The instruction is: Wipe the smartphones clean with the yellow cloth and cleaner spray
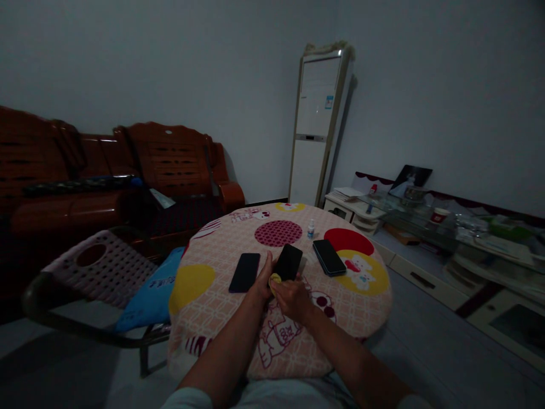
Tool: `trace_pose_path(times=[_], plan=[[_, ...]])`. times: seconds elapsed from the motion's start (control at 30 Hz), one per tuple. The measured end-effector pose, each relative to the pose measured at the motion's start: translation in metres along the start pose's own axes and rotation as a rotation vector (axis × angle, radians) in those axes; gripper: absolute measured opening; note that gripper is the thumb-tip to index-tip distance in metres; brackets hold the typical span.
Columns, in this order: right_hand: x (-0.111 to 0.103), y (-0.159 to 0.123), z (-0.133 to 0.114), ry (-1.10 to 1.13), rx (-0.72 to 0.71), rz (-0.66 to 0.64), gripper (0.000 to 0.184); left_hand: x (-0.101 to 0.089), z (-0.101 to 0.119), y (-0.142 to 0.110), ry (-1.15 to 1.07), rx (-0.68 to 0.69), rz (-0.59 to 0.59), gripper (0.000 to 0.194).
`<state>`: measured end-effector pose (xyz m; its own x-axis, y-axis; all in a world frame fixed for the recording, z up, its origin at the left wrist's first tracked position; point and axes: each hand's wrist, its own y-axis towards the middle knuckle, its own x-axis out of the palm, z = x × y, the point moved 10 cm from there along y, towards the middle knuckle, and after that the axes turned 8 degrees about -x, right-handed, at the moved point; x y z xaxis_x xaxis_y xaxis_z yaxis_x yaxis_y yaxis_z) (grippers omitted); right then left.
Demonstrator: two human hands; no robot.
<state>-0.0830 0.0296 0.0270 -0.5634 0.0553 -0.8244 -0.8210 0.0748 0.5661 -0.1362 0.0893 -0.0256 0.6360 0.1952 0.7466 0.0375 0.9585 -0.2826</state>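
The left hand [264,278] grasps a black smartphone [289,261] by its left side over the round table's patterned tablecloth [217,315]. The right hand [293,298] pinches a yellow cloth [275,278] at the phone's lower end, partly covering it. A second smartphone [244,272] lies just left; a dark phone-like device [328,257] lies to the right, near a small white bottle [311,229]. A woven chair [102,264] with a blue cushion [155,295] stands beside the table.
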Motion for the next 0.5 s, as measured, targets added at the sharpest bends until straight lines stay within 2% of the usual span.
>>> trace_pose_path(times=[0.23,0.4,0.5], plan=[[-0.010,-0.009,0.046,-0.080,0.197,0.069,0.037,0.003,-0.006,0.000,0.079,-0.046,-0.009,0.061],[-0.026,-0.020,0.091,-0.153,0.432,0.108,0.038,0.019,-0.021,-0.008,0.150,-0.174,-0.129,0.060],[-0.035,-0.028,0.109,-0.175,0.559,0.139,0.037,0.023,-0.031,-0.012,0.184,-0.245,-0.173,0.060]])
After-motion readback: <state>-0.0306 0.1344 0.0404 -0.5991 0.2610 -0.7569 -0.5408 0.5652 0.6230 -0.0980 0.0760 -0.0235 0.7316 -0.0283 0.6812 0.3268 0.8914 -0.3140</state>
